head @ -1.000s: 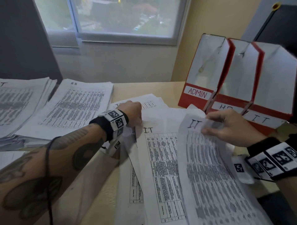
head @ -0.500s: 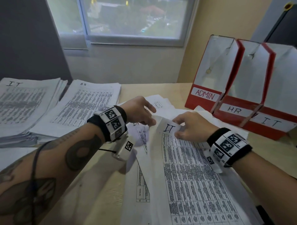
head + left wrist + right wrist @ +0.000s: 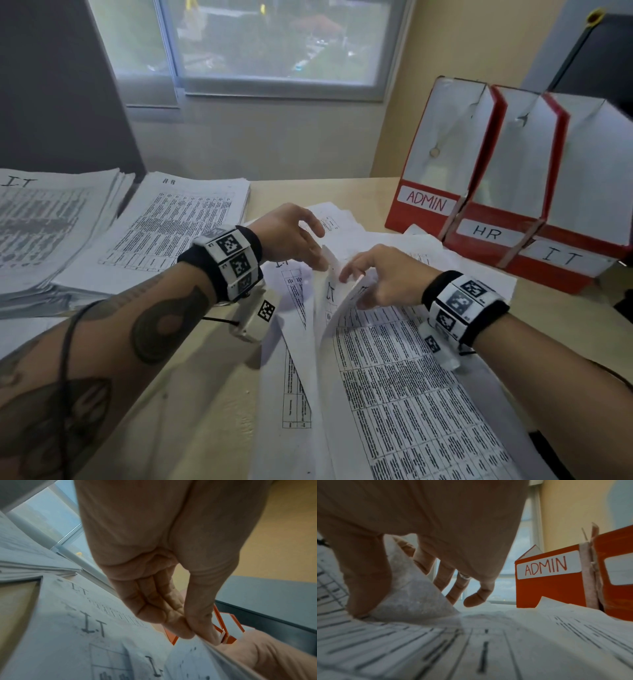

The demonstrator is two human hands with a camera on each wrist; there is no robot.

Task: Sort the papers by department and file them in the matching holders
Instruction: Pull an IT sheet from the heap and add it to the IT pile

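Loose printed sheets (image 3: 411, 394) marked IT lie fanned on the desk in front of me. My left hand (image 3: 320, 260) pinches the raised top edge of one IT sheet (image 3: 330, 293) between thumb and fingertips; the left wrist view shows that pinch of my left hand (image 3: 197, 635) close up. My right hand (image 3: 352, 284) is just to its right, thumb and curled fingers holding the bent-up top corner of the uppermost sheet (image 3: 412, 588). Three red and white holders stand at the right: ADMIN (image 3: 445, 164), HR (image 3: 513, 178) and IT (image 3: 596, 192).
A thick IT stack (image 3: 44, 233) and a second stack (image 3: 171, 233) lie at the left of the desk (image 3: 205, 411). A window and wall are behind. Something dark stands behind the holders at the far right.
My right hand came back left from near the holders with an IT sheet onto the loose pile and curled on its top corner. My left hand rose from resting on the papers to pinching an edge.
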